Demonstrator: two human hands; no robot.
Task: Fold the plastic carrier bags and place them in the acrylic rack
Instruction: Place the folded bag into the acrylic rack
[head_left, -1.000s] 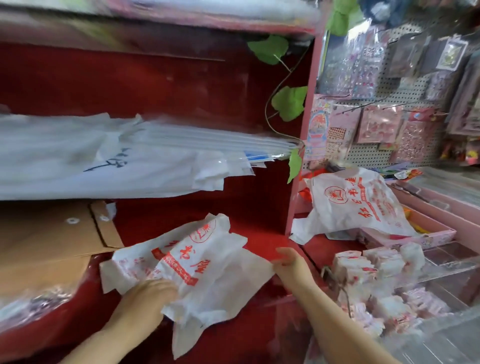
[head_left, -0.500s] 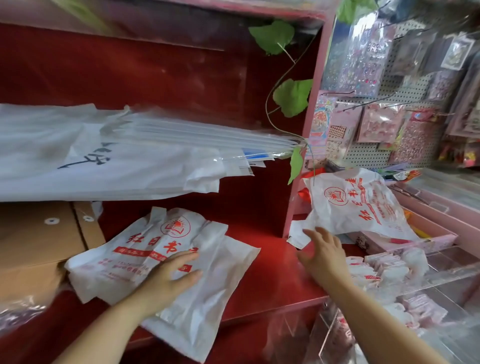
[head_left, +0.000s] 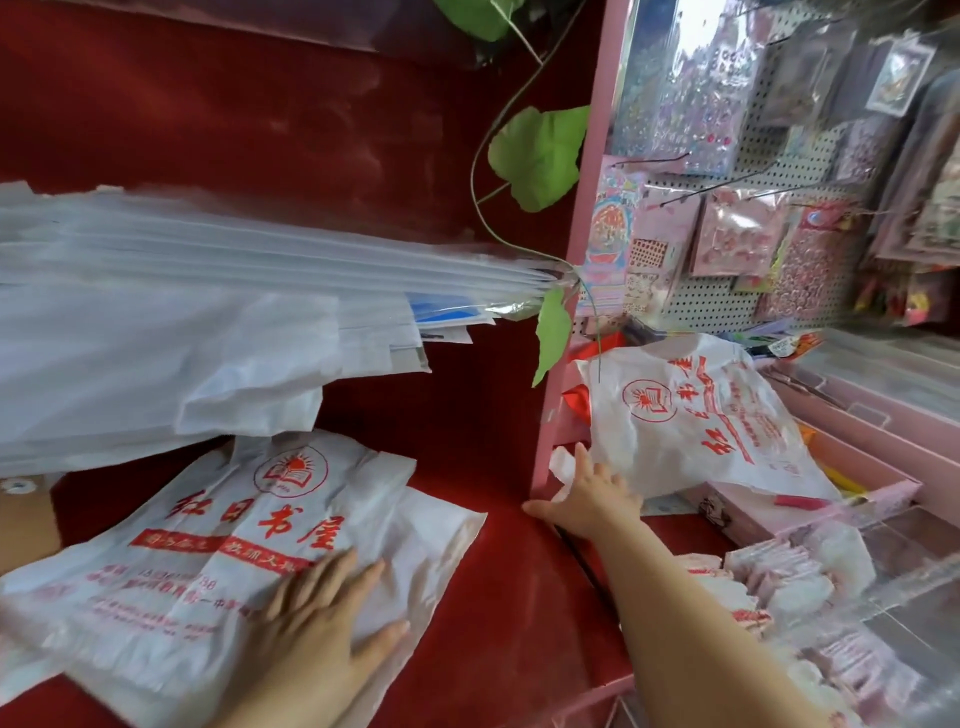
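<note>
Head view: left hand (head_left: 322, 639), fingers spread, on printed bag (head_left: 244, 525); right hand (head_left: 592, 501), fingers straight, blurred at second bag (head_left: 691, 431).

This is a small shop, by the look of it one that sells stationery and trinkets. A white pegboard (head_left: 727, 306) on the right carries packets of stickers (head_left: 737, 234) hung row above row. Beneath it stand pink trays (head_left: 857, 415) of small goods. The red shelf (head_left: 519, 571) holds a stack of clear plastic sleeves (head_left: 260, 260). The white carrier bags (head_left: 249, 545) bear a printed red book emblem and Chinese lettering, and an acrylic rack (head_left: 893, 566) at the lower right holds folded bags (head_left: 779, 571).
</note>
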